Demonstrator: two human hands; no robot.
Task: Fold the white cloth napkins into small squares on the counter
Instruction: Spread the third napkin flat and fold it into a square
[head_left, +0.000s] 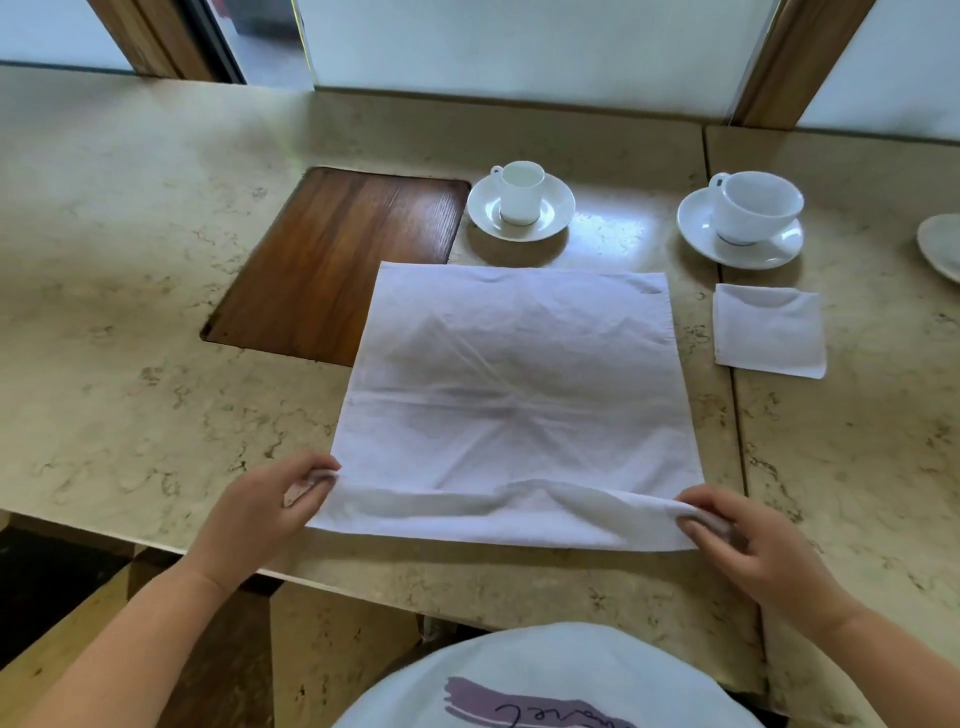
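A large white cloth napkin lies spread flat on the beige stone counter, wrinkled, with old crease lines across it. My left hand pinches its near left corner. My right hand pinches its near right corner. The near edge is lifted a little off the counter and curls between the two hands. A second white napkin, folded into a small square, rests on the counter to the right of the big one.
Behind the napkin stand a small white cup on a saucer and a wider cup on a saucer. A dark wooden inset panel lies at the left. A plate rim shows at the far right edge.
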